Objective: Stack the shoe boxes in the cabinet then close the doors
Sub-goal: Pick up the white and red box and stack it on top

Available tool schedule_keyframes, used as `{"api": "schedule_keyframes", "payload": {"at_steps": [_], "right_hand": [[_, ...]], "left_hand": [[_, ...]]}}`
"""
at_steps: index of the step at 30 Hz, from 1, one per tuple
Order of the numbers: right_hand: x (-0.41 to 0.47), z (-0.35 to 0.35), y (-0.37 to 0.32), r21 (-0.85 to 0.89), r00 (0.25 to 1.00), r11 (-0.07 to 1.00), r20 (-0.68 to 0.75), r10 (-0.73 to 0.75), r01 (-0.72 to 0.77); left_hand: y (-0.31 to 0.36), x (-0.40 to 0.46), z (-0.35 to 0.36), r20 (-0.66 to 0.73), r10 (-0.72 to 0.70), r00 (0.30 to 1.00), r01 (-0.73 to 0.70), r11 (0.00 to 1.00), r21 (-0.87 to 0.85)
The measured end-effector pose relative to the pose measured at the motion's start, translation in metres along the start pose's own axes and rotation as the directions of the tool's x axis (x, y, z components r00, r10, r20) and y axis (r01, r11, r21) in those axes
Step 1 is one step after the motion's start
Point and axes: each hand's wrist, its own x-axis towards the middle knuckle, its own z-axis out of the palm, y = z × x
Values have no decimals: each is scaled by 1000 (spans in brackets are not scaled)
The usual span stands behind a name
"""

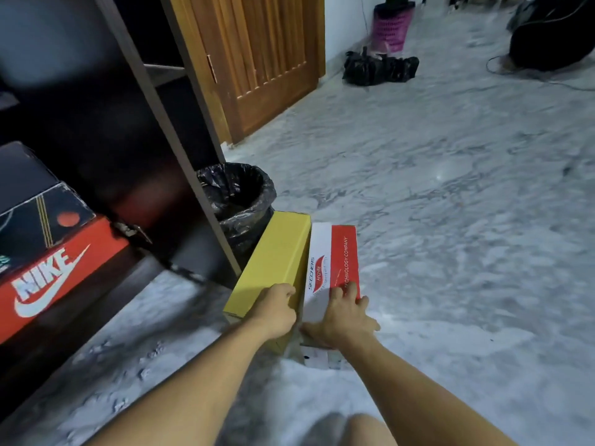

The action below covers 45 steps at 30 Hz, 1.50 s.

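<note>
Two shoe boxes stand on edge on the marble floor (450, 188), side by side and touching: a yellow box (277, 255) on the left, a red-and-white box (335, 252) on the right. Both lie just off the cabinet's (96, 140) right-hand upright, with a lined bin (238, 201) behind them. Long axes run away from the person, slightly leftward toward the cabinet side; near ends face the hands. Left hand (278, 312) is curled over the near top edge of the yellow box, fingers hooked into the seam between the two boxes. Right hand (343, 317) lies flat and spread on the near end of the red-and-white box, thumb low on its end face; pressing rather than closed around it, as far as can be judged. Inside the cabinet, lower left, an orange box (61, 278) already carries a black box (42, 217). Judgement: the open compartment lies left and up from the hands, so the left hand is nearer; boxes need lifting and swinging left, long axis kept running into the cabinet.
</note>
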Motion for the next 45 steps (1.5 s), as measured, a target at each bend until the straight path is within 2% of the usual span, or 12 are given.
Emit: {"api": "schedule_keyframes", "payload": {"at_steps": [7, 12, 15, 17, 24, 27, 30, 35, 37, 40, 43, 45], "right_hand": [[10, -15, 22, 82, 989, 986, 49, 139, -142], [33, -49, 86, 281, 971, 930, 95, 219, -237], [39, -60, 120, 425, 962, 863, 130, 242, -274], [45, -66, 137, 387, 960, 887, 220, 175, -250], [74, -93, 199, 236, 932, 924, 278, 233, -302], [93, -104, 216, 160, 950, 959, 247, 191, -234], [111, -110, 231, 102, 958, 975, 232, 170, -198], [117, -114, 239, 117, 951, 957, 193, 242, -267], [107, -118, 242, 171, 917, 909, 200, 345, -379], [90, -120, 247, 391, 822, 724, 312, 476, -568], [79, -112, 251, 512, 808, 626, 384, 446, -589], [78, -106, 252, 599, 837, 589, 326, 439, -542]], "left_hand": [[21, 24, 22, 41, 17, 999, -15, 998, -56], [43, 37, 36, 57, 20, 998, -16, 997, -78], [51, 50, 43, 56, 24, 998, -24, 1000, -3], [56, 60, 49, 65, 25, 998, -26, 999, 23], [80, 102, 64, 80, 65, 995, -63, 998, -23], [92, 120, 73, 135, 161, 978, -137, 975, -173], [93, 138, 82, 155, 160, 975, -138, 980, -144], [89, 146, 97, 183, 210, 960, -182, 971, -157], [92, 146, 99, 159, 217, 963, -194, 970, -146], [98, 147, 99, 147, 210, 967, -194, 974, -117], [102, 148, 96, 160, 198, 967, -181, 977, -117], [103, 147, 94, 183, 192, 964, -171, 977, -125]]}}
